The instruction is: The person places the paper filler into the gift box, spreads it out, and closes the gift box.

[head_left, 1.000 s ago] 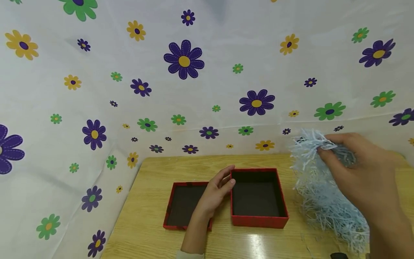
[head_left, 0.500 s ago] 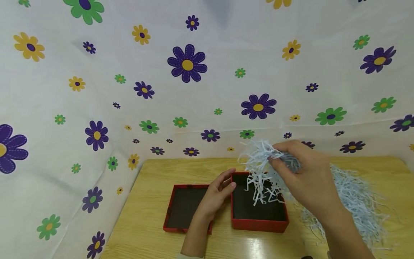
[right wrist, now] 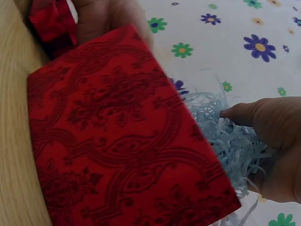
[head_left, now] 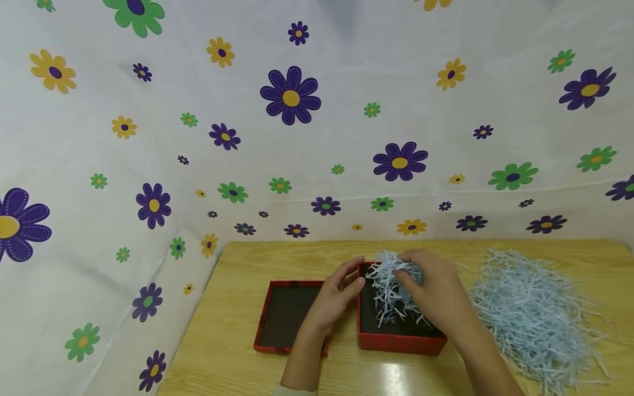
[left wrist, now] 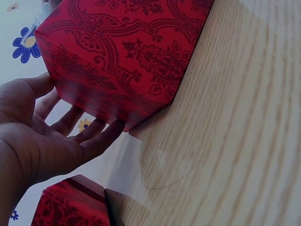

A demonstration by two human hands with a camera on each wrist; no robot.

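Observation:
A red box (head_left: 402, 344) with a dark inside stands on the table, its outer walls patterned in the left and right wrist views. My left hand (head_left: 337, 297) rests against its left wall, fingers (left wrist: 101, 139) touching the side and thumb near the rim. With thumb and fingers, my right hand (head_left: 433, 283) pinches a clump of pale blue shredded paper (head_left: 388, 286) over the box, and loose strands hang down inside. In the right wrist view the clump (right wrist: 225, 136) shows beyond the box wall. Whether it touches the box floor, I cannot tell.
A shallow red lid (head_left: 264, 319) with a dark inside lies left of the box, partly behind my left forearm. A large heap of pale blue shredded paper (head_left: 535, 319) spreads on the wooden table (head_left: 223, 324) at the right. Flower-printed cloth (head_left: 346, 132) hangs behind and left.
My right hand has carried the clump of shredded paper leftward from the heap and lowered it into the box opening. My left hand stays at the box's left side.

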